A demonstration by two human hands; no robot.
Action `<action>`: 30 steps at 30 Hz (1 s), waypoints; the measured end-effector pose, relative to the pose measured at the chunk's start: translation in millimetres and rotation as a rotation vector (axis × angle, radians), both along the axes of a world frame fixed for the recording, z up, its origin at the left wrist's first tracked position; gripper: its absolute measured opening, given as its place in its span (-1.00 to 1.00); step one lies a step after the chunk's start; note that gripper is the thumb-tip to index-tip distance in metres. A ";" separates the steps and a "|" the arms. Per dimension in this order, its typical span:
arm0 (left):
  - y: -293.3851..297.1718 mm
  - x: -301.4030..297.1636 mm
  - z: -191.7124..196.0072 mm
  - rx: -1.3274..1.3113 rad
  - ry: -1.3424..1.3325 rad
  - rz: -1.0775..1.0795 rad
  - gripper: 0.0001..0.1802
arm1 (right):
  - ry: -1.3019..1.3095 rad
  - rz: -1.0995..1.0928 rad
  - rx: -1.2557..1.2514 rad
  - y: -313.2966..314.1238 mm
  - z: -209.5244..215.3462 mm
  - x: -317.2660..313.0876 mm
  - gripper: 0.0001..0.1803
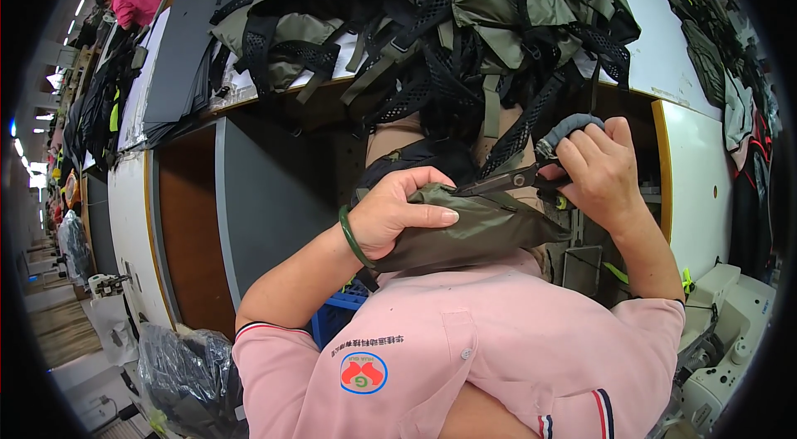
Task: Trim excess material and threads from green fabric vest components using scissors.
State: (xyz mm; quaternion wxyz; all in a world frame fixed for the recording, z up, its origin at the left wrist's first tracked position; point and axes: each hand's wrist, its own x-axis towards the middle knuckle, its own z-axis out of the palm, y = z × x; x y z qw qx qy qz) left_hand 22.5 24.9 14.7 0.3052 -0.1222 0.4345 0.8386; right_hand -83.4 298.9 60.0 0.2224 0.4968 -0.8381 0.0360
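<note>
Your left grip (390,211) clamps the fabric (486,231), your right grip (599,172) the scissors (520,179); if the fabric slips, blades (488,186) could nick your thumb (430,216).

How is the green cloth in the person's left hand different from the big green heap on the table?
The green cloth looks much smaller than the green heap. The cloth is gripped in the left hand, with scissors at its edge; the heap lies on the table. The cloth looks fairly smooth, while the heap is rumpled, with black mesh straps hanging down. Both are dark green and a bit shiny.
</note>
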 end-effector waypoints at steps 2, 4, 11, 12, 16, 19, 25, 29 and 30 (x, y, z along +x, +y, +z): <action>0.3 0.2 -2.2 0.002 0.010 -0.008 -0.68 | -0.019 -0.012 -0.008 1.0 -2.5 0.0 -0.67; 1.1 0.3 -2.4 0.003 0.020 -0.017 -0.68 | -0.037 -0.024 -0.016 2.0 -5.1 -0.4 -0.66; 0.2 1.3 -3.3 0.003 0.027 0.000 -0.69 | -0.081 -0.049 -0.065 5.0 -0.1 -2.4 -0.61; 0.3 1.4 -2.5 -0.007 0.019 0.011 -0.69 | -0.075 -0.014 -0.061 4.9 0.6 -2.0 -0.61; 1.1 -0.1 -2.2 -0.009 0.026 0.000 -0.69 | -0.054 -0.011 -0.017 6.8 2.6 -1.6 -0.63; 2.6 -0.2 -1.0 -0.012 0.028 0.002 -0.69 | -0.011 -0.012 0.001 5.1 8.2 -1.4 -0.65; 2.9 -1.0 -1.3 -0.023 0.018 0.004 -0.69 | 0.038 -0.012 0.027 4.7 10.8 -2.6 -0.68; 2.6 -0.5 -2.0 0.001 0.030 0.008 -0.68 | 0.023 -0.002 0.027 3.9 11.2 -2.0 -0.69; 2.6 -0.2 -2.3 0.003 0.032 0.011 -0.68 | 0.019 -0.003 0.031 3.8 11.0 -2.0 -0.69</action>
